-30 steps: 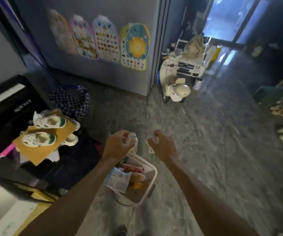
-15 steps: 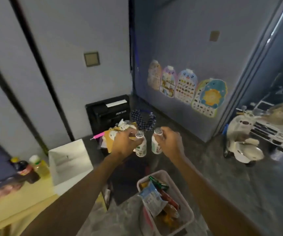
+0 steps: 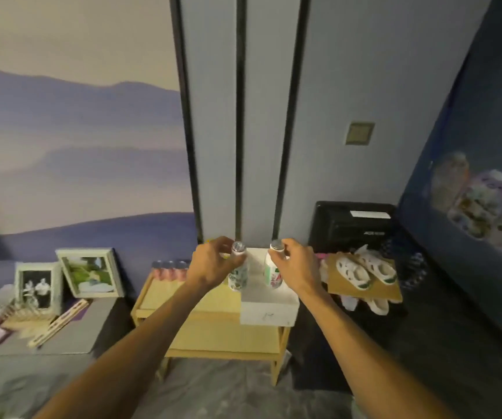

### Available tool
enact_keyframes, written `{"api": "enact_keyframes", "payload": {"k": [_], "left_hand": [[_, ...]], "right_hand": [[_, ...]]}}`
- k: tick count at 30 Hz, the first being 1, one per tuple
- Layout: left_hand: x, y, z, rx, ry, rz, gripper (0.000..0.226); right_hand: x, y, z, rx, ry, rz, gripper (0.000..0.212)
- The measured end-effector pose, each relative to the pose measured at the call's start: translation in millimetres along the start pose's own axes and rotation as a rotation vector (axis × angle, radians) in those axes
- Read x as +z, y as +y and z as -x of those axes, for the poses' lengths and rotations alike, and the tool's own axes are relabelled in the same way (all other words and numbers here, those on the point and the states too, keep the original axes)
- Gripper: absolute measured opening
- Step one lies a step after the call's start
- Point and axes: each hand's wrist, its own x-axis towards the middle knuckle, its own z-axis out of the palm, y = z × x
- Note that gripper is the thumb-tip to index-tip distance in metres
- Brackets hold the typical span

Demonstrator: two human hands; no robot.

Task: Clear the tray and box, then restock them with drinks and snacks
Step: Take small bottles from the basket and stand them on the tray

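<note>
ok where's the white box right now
Head view, low centre: the white box sits on the right end of the wooden stand, left of the cardboard with white shoes.

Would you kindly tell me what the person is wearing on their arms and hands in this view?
Nothing that shows. The left hand and right hand are bare, without gloves, and no ring, watch or bracelet is visible. The left forearm and right forearm are uncovered down to the frame's bottom edge, so no sleeve is in view.
</note>
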Motion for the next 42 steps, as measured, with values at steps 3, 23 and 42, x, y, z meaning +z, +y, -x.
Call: {"api": "enact_keyframes", "payload": {"k": [3,23,42], "left_hand": [[-50,-49,-4,-0.040,0.047,-0.004,0.049],[-59,-221,-95,-0.197,-0.054,0.071,0.032],[131,-350,-204,-0.410,-0.201,0.137,0.027]], "right_hand": [[59,-38,-10,0.005,-0.057,-0.061,0.029],[268,-31,-61,0.175,-0.123,-0.080,0.023],[430,116,-112,0.405,-0.264,-0.073,0.018]]}}
